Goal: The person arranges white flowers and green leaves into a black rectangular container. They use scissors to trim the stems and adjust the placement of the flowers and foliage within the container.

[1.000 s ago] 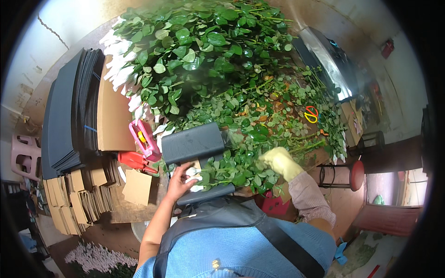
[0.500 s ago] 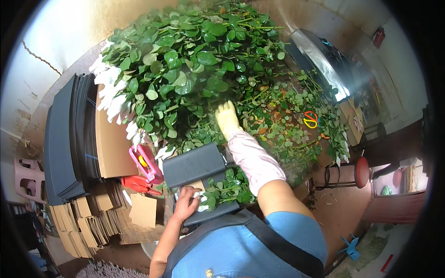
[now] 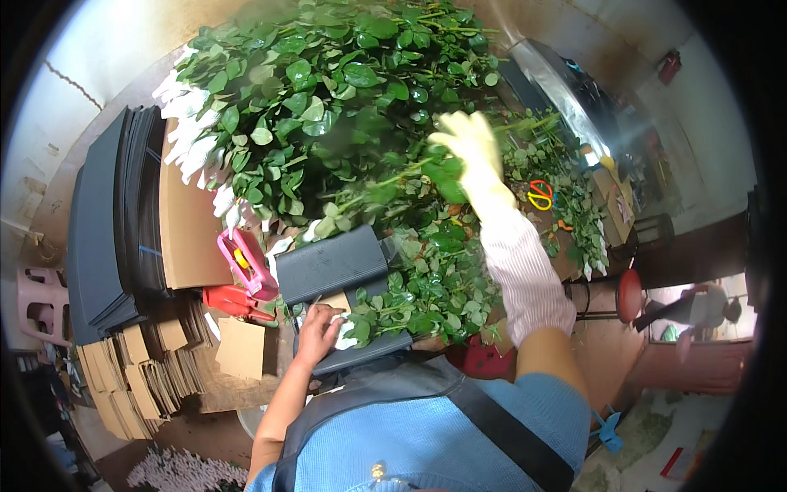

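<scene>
My right hand [image 3: 469, 148], in a pale yellow glove, is blurred above the heap. A leafy rose stem [image 3: 385, 182] runs beneath it, seemingly gripped on the hidden palm side. My bare left hand [image 3: 318, 334] curls its fingers against white-wrapped rose heads [image 3: 347, 330] at the end of a small leafy bunch [image 3: 426, 307]. That bunch lies on a dark stand [image 3: 365, 357] in front of me, beside a black padded block [image 3: 332, 264]. Beyond it spreads a big heap of green rose stems [image 3: 328, 107], with white-sleeved heads [image 3: 184, 123] pointing left.
At left stand dark boards [image 3: 98, 230], a brown cardboard sheet [image 3: 193, 221] and stacked card pieces [image 3: 139, 369]. A pink tape dispenser [image 3: 247, 264] and a red tool [image 3: 234, 302] sit near the block. Scissors [image 3: 539, 195] lie right among leaves. A person [image 3: 705, 307] is at the far right.
My right hand has lifted out of the heap and moved right and away, with a stem now stretched beneath it. More leaves show on the small bunch. My left hand stays at the wrapped heads.
</scene>
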{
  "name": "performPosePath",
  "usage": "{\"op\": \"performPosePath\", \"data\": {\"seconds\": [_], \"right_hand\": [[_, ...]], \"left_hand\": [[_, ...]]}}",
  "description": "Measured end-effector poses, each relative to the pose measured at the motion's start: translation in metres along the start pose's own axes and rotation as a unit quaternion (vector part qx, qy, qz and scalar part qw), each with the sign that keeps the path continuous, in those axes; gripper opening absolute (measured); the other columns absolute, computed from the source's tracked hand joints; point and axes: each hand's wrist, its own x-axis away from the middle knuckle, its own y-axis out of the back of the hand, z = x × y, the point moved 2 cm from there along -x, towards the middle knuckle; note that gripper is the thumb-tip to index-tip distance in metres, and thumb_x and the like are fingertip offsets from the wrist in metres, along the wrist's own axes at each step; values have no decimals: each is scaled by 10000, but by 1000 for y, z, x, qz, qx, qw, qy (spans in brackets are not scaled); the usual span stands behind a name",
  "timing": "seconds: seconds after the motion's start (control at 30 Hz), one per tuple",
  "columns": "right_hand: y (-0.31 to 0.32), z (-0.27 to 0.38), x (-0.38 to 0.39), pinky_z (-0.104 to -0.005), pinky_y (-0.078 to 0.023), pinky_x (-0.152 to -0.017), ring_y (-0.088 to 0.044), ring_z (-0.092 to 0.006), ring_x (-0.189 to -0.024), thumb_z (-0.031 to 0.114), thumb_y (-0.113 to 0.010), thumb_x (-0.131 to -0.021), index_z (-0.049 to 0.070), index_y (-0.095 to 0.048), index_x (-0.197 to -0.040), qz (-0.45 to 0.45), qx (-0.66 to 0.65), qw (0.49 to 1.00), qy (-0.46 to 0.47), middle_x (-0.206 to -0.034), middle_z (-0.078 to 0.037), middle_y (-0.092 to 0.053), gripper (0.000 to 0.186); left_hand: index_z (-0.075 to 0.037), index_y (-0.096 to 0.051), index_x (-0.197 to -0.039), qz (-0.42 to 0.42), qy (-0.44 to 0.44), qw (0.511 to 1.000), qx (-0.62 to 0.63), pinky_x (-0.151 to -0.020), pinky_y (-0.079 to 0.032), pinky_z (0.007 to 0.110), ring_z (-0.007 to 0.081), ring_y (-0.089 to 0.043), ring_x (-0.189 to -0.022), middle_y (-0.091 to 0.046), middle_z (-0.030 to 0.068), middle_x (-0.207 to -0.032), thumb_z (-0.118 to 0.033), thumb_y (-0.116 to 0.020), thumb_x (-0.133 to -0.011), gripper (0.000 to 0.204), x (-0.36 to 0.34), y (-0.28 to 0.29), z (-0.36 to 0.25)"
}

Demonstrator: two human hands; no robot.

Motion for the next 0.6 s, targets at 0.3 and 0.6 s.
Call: {"op": "performPosePath", "data": {"seconds": [0.3, 0.6], "right_hand": [[7, 35, 151, -331, -546, -774, -710, -246, -943, 64, -676, -891, 66, -778, -1133, 301, -550, 687, -369, -1138, -119, -758, 262], [-62, 58, 182, -374, -590, -894, -727, -240, -1096, 182, -606, -977, 105, -764, -1168, 569, 91, 813, -83, -1225, -107, -743, 260]], "left_hand": [[-56, -636, -1180, -36, -8, 998, 45, -842, -565, 371, 205, -692, -965, -715, 121, -1049, -121, -784, -854, 364, 2, -9, 28], [-80, -637, -1282, -69, 6, 998, -13, -882, -566, 379, 269, -680, -1027, -647, 137, -1178, -140, -866, -807, 531, -2, -6, 17]]}}
